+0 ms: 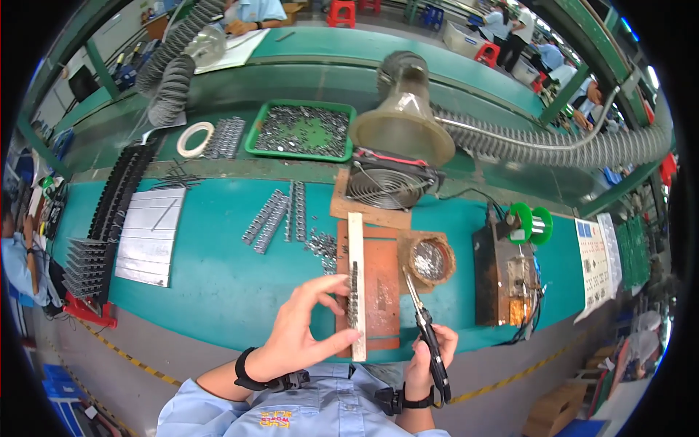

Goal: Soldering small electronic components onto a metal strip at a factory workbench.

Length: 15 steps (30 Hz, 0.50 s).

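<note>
My left hand [309,320] has its fingers curved but apart beside a pale wooden strip [355,244]. Its thumb tip touches the strip, and its index finger is near a row of small dark metal parts [354,291] along it. The strip lies over a reddish-brown board [381,284]. In my right hand [421,364] is a soldering iron [432,346] with a black handle. Its metal tip points up to the near-left edge of a round container [431,261], with shiny silvery material inside, set in a wooden block.
A fan [389,183] and a fume funnel [404,135] stand beyond the board. To the right is a box-shaped unit [495,277] with a green solder spool [537,223]. Loose small parts [320,247], metal strips [266,222] and a green tray [255,143] lie to the left.
</note>
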Tool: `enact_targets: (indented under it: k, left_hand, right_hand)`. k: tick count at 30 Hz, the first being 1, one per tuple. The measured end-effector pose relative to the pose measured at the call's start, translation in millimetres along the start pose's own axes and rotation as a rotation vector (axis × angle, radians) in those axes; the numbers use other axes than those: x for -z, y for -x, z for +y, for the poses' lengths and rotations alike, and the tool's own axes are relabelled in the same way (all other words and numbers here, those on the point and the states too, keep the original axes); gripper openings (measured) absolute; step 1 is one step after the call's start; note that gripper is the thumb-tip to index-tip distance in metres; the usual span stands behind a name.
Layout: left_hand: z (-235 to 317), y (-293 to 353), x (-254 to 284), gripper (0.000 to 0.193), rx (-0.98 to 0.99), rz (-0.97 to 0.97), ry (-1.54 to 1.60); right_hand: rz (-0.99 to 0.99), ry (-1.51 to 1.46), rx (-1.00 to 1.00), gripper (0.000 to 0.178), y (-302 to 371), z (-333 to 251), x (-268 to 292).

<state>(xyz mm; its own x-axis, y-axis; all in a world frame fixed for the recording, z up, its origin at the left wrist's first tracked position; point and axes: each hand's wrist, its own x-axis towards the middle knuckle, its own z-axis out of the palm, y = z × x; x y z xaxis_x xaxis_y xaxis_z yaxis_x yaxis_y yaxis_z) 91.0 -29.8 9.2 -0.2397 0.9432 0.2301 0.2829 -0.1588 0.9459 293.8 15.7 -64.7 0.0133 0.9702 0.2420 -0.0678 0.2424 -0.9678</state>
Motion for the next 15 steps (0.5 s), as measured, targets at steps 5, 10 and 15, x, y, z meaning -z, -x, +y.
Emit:
enact_targets:
  k: [5,10,15]
  left_hand:
    - [-2.3,8.6,26.1,0.052,-0.029,-0.212,-0.029]
    - [7.7,-5.1,88.6,0.042,-0.124,0.023,-0.441]
    - [-16.1,-72.8,166.8,0.041,-0.178,0.058,-0.960]
  right_hand:
    - [0.000,0.007,-0.035,0.043,4.9,-4.7,2.2]
    - [0.028,-0.029,-0.042,0.044,1.0,-13.7,-6.1]
    - [-0.014,-0.030,-0.094,0.045,-2.0,-16.3,-6.6]
